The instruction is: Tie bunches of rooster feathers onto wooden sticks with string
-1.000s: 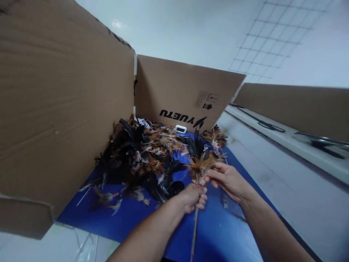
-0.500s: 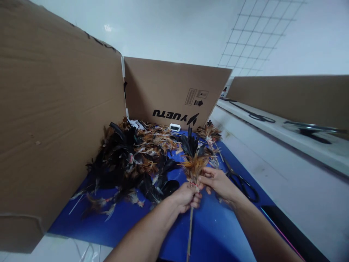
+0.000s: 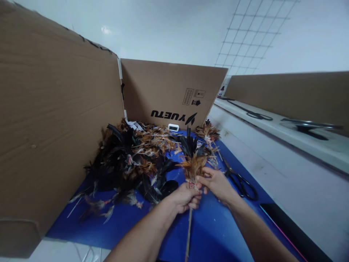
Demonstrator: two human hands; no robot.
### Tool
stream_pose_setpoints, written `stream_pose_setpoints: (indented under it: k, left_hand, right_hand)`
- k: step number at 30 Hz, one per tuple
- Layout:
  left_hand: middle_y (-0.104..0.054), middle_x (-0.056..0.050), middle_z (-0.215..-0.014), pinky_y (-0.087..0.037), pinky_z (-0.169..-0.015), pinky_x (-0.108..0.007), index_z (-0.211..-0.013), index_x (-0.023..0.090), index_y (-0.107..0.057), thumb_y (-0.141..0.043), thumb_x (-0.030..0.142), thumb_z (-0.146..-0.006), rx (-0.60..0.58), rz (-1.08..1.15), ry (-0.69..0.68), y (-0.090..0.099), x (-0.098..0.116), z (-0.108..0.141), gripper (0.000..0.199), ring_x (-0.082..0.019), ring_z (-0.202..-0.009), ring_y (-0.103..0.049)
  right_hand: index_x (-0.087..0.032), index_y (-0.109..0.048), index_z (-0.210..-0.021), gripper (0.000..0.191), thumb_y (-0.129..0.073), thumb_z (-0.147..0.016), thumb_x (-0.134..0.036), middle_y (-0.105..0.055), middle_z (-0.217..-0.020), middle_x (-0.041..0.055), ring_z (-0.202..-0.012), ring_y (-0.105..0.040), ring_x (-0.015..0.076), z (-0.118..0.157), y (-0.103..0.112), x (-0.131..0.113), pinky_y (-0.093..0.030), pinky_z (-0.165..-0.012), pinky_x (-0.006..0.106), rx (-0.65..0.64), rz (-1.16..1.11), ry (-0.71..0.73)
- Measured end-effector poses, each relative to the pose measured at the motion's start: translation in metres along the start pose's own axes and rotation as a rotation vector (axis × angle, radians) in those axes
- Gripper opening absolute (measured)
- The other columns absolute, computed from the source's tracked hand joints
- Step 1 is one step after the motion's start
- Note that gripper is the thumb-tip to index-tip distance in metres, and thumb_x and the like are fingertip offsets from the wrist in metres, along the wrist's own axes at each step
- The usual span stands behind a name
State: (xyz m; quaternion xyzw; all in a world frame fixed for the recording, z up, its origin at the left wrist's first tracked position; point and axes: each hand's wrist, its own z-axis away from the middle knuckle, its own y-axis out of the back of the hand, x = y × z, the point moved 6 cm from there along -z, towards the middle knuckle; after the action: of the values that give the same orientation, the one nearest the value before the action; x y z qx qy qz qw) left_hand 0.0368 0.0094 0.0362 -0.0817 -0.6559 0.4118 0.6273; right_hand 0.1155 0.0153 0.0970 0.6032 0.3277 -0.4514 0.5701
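My left hand [image 3: 187,197] is wrapped round the thin stick of a feather duster [image 3: 194,165], just below its bound base. Brown feathers ring the stick, with long black feathers standing out at the far end. Pink and white binding shows above my left fist. My right hand [image 3: 215,182] pinches at the right side of the brown feathers, thumb and fingers close together by the binding. Whether its fingertips hold a separate feather or thread is too small to make out. Below my left hand the bare stick [image 3: 188,233] runs down toward me.
A heap of black and brown feather bunches [image 3: 128,160] covers the left of the blue table [image 3: 114,233]. Black scissors [image 3: 241,183] and a dark flat object [image 3: 289,229] lie at right. A small white digital display [image 3: 173,127] stands before cardboard [image 3: 163,87].
The camera view has shifted slightly. My left hand keeps its hold on the stick, and my right hand stays at the feathers with its fingers drawn a little closer in.
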Motion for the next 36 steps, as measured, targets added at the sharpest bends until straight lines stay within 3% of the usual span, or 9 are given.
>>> stream_pose_setpoints:
  k: [3,7,13,22,29,33,36]
  left_hand:
    - [-0.036,0.009,-0.057,-0.006,-0.039,-0.02,-0.074,0.018,-0.043,-0.07,0.018,-0.055,0.016,-0.021,-0.031,0.001,0.0,-0.001,0.033,0.001,-0.037,-0.02]
    - [-0.032,0.01,-0.054,-0.006,-0.038,-0.02,-0.073,0.017,-0.045,-0.067,0.013,-0.055,-0.005,-0.049,-0.025,0.001,-0.001,-0.002,0.029,0.0,-0.036,-0.02]
    - [-0.018,0.011,-0.05,-0.002,-0.038,-0.02,-0.073,0.016,-0.048,-0.055,0.02,-0.063,-0.035,0.018,0.057,0.001,-0.004,-0.003,0.013,-0.001,-0.038,-0.011]
    - [-0.024,0.01,-0.049,-0.004,-0.039,-0.019,-0.068,0.018,-0.04,-0.058,0.025,-0.064,0.067,-0.009,0.097,0.005,-0.009,-0.005,0.02,-0.001,-0.037,-0.015]
    - [-0.025,0.01,-0.049,-0.005,-0.039,-0.019,-0.067,0.019,-0.035,-0.058,0.026,-0.065,0.054,-0.005,0.075,0.004,-0.008,-0.005,0.024,-0.001,-0.037,-0.016]
    - [-0.025,0.011,-0.048,-0.005,-0.039,-0.019,-0.065,0.02,-0.03,-0.058,0.023,-0.063,0.073,0.005,0.072,0.002,-0.006,-0.003,0.029,-0.001,-0.036,-0.017]
    - [-0.027,0.01,-0.049,-0.006,-0.039,-0.019,-0.063,0.02,-0.028,-0.059,0.025,-0.063,0.102,-0.017,0.063,0.0,-0.003,-0.001,0.031,0.0,-0.037,-0.018]
  right_hand:
    - [-0.02,-0.048,-0.064,0.018,-0.06,-0.064,-0.032,-0.059,-0.049,-0.0045,-0.035,-0.049,0.0099,0.001,0.001,0.002,-0.039,-0.036,0.022,0.006,0.022,0.004]
    - [-0.02,-0.046,-0.066,0.019,-0.058,-0.067,-0.035,-0.061,-0.052,-0.004,-0.035,-0.05,0.0103,0.001,0.001,0.009,-0.037,-0.036,0.022,0.005,0.06,0.011]
    - [-0.021,-0.042,-0.065,0.021,-0.057,-0.068,-0.034,-0.058,-0.052,-0.0048,-0.035,-0.051,0.01,0.0,0.004,0.018,-0.036,-0.036,0.021,0.074,0.105,0.035]
    - [-0.019,-0.049,-0.064,0.019,-0.059,-0.065,-0.035,-0.054,-0.048,-0.0048,-0.039,-0.045,0.0087,0.005,0.009,0.019,-0.034,-0.036,0.02,0.195,0.144,0.048]
    - [-0.019,-0.051,-0.069,0.021,-0.06,-0.067,-0.038,-0.059,-0.055,-0.0022,-0.048,-0.054,0.0118,0.007,0.012,0.021,-0.039,-0.038,0.019,0.169,0.106,0.047]
    - [-0.019,-0.056,-0.091,0.038,-0.062,-0.067,-0.047,-0.066,-0.075,0.0037,-0.065,-0.063,0.0178,0.018,0.032,0.029,-0.043,-0.041,0.021,0.325,0.076,0.031]
    - [-0.019,-0.059,-0.086,0.037,-0.058,-0.07,-0.051,-0.068,-0.075,0.0057,-0.069,-0.064,0.0192,0.03,0.039,0.037,-0.045,-0.047,0.023,0.378,0.138,0.028]
